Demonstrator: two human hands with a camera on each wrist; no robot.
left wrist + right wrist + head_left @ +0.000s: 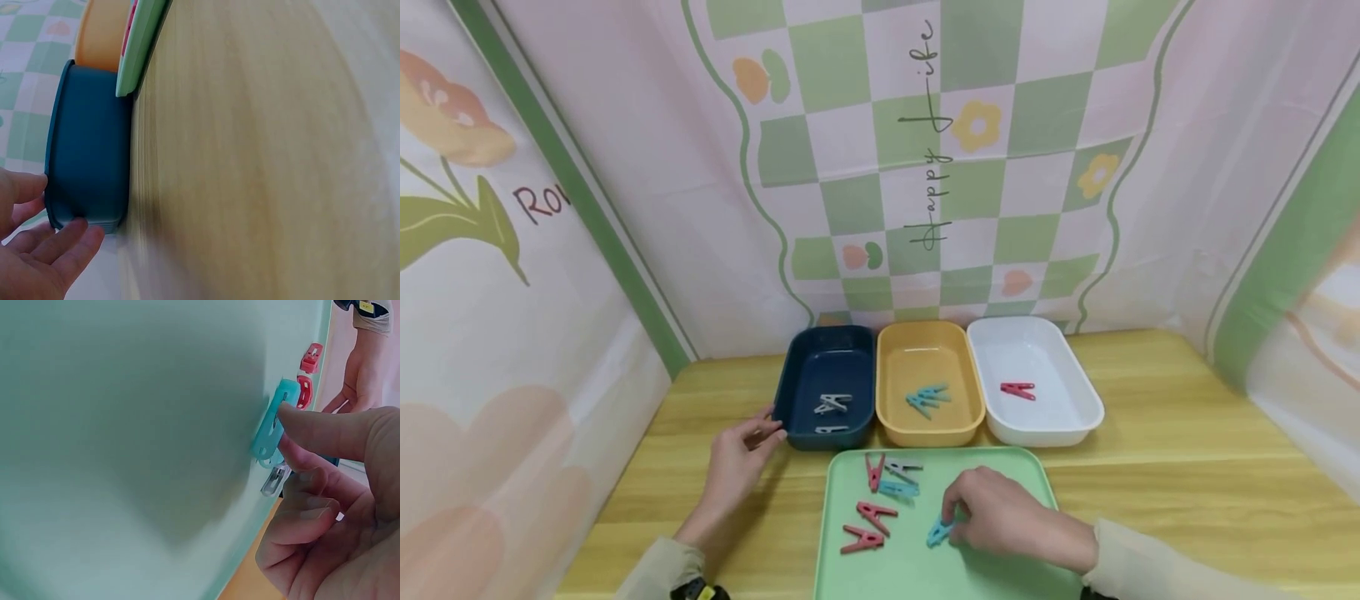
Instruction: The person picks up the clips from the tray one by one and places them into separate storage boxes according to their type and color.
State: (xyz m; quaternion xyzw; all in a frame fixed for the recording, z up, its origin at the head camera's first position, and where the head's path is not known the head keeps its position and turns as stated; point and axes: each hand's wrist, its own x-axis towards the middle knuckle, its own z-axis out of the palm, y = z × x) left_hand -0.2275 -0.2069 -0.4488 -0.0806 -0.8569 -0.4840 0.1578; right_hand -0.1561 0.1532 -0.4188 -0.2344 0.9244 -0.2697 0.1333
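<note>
Left hand holding the near-left corner of the navy bin, two red clothespins near the left edge of the green tray, blue clothespin inward from them, pinched in the right hand's narrow grip, white bin beyond the tray's far-right corner

Checked cloth behind (reads "Happy Life", sideways), yellow flower printed on it. Wood-grain surface. Green stripe far left.

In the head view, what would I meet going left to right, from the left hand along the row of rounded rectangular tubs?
Left hand → dark blue tub with grey plastic clothespins → orange-yellow tub with light blue plastic clothespins → white tub with one red plastic clothespin.
</note>
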